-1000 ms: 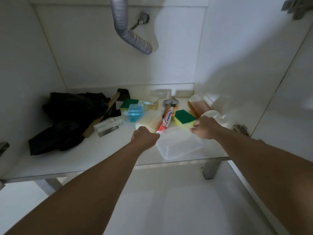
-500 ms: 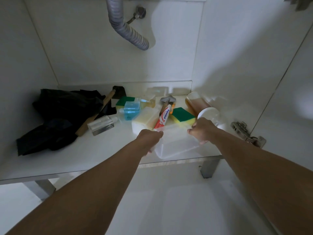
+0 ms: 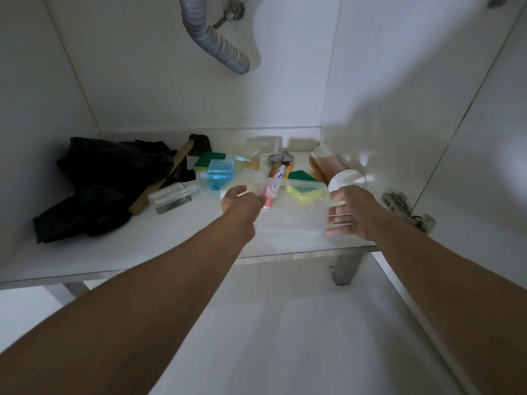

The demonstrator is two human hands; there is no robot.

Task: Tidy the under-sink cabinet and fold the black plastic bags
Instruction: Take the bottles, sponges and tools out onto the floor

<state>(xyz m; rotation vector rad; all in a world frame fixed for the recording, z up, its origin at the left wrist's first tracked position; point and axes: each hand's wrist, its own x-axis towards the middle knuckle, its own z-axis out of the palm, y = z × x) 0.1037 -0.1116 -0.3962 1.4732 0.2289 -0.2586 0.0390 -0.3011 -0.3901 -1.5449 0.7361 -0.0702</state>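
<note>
Both hands, left hand (image 3: 242, 202) and right hand (image 3: 352, 216), now grip a clear plastic container (image 3: 293, 206), raised from the shelf (image 3: 171, 246); black plastic bags (image 3: 99, 183) remain unfolded.

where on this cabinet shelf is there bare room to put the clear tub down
Bare shelf runs along the front edge, between the black plastic bags and the clear tub, in front of the glass bottle. The back right is crowded: blue container, toothpaste, sponges, amber bottle.
</note>
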